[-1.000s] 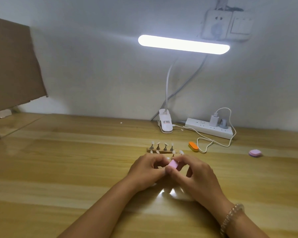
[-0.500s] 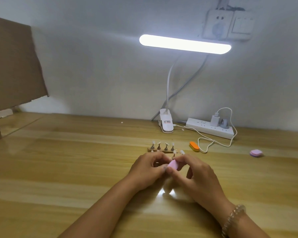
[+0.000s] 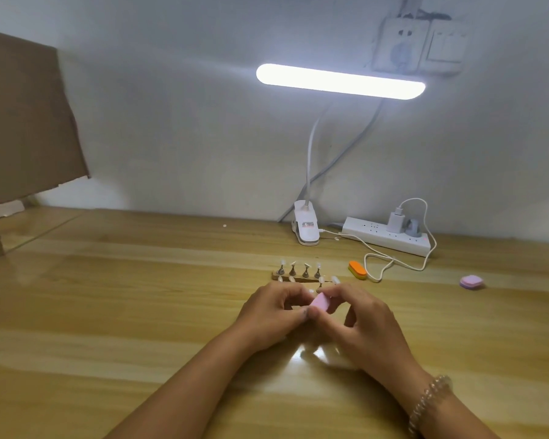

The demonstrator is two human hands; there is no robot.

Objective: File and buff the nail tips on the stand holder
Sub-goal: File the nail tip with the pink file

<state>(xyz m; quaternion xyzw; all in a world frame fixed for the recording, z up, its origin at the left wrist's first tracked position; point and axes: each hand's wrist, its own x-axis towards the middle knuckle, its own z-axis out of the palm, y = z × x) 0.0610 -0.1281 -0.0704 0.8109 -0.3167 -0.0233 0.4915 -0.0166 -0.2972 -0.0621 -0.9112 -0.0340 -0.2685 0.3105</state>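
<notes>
Pink buffer [image 3: 320,303] barely shifted, pinched in right grip [image 3: 366,324], left grip [image 3: 271,312] unclear, tips [image 3: 306,266] on holder [image 3: 276,275]

A glossy light-wood table [image 3: 108,312] bears a small wooden stand holder [image 3: 298,278] and an orange oval block [image 3: 357,269]. A white power strip [image 3: 390,238] lies behind.

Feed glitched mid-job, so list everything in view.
table: one, tan, foreground
stand holder: one, brown, beyond the hands
nail tips: at least four, whitish, on holder
held block: one, pink, right hand
orange block: one, orange, right of holder
spare block: one, pink, far right
lamp: one, white, lit, against wall
power strip: one, white, right of lamp
cardboard: one, brown, far left
bracelet: one, pale, right wrist
left hand: one, curled beside held block
right hand: one, pinching held block
</notes>
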